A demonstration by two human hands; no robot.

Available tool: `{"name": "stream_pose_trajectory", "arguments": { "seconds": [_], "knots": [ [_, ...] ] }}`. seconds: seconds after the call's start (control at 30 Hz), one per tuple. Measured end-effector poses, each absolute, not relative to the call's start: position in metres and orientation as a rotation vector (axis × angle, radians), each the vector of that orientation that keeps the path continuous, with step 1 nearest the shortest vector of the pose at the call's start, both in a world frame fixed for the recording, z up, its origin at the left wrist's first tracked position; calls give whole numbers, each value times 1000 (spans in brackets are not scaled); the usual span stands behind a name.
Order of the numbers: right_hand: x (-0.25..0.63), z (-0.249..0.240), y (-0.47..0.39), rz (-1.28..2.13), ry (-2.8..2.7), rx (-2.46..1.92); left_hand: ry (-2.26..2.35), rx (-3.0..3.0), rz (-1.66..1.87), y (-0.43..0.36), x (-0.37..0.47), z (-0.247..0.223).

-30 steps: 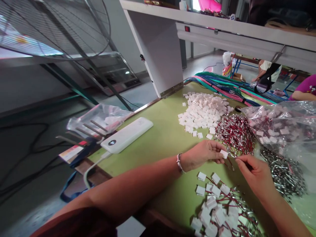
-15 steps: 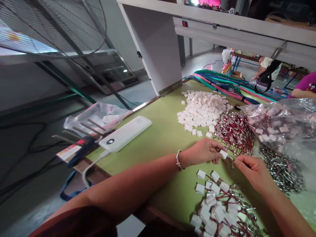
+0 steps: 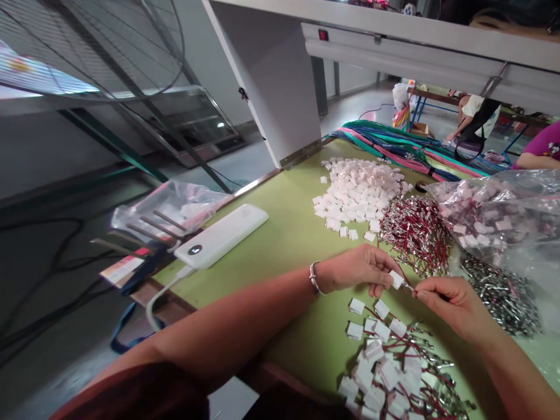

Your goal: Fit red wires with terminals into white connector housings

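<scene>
Nearest, wired white connectors [image 3: 374, 350] lie heaped on the green tabletop [image 3: 280, 245]. Beyond them, the left hand's [image 3: 365, 271] grip pinches a white connector housing [image 3: 396, 279]; the right hand's [image 3: 457, 300] grip pinches a thin lead [image 3: 408, 286] beside it. Farther: red wires [image 3: 417, 233], loose white housings [image 3: 361, 189], then bundled cables [image 3: 394, 149].

One left hand [image 3: 365, 270], one right hand [image 3: 455, 304], one wristband [image 3: 314, 277], one held white connector [image 3: 396, 280]. One far heap of white housings [image 3: 361, 189], one of red wires [image 3: 417, 233], one of metal pieces [image 3: 503, 294] on the right, one of wired connectors [image 3: 388, 373] near: four heaps, pieces too many to count. One plastic bag [image 3: 170, 201] left, one clear bag [image 3: 503, 210] right. One power bank [image 3: 230, 230].
</scene>
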State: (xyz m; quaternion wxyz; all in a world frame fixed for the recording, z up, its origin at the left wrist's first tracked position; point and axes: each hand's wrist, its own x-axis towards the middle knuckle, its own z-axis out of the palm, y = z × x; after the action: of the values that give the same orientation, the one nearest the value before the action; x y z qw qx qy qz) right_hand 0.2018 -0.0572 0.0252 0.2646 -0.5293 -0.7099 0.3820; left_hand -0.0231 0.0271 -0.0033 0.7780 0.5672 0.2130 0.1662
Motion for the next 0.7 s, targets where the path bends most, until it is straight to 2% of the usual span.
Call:
{"name": "stream_pose_trajectory", "arguments": {
  "seconds": [0.23, 0.5, 0.7],
  "knots": [
    [201, 12, -55, 1005, -1814, -1529, 450, 1149, 372, 24, -21, -4],
    [187, 16, -64, 570, -2040, -1574, 514, 1159, 366, 18, -16, -10],
    [185, 11, -60, 651, -2069, -1548, 527, 1214, 385, 15, -12, -5]
  ]
}}
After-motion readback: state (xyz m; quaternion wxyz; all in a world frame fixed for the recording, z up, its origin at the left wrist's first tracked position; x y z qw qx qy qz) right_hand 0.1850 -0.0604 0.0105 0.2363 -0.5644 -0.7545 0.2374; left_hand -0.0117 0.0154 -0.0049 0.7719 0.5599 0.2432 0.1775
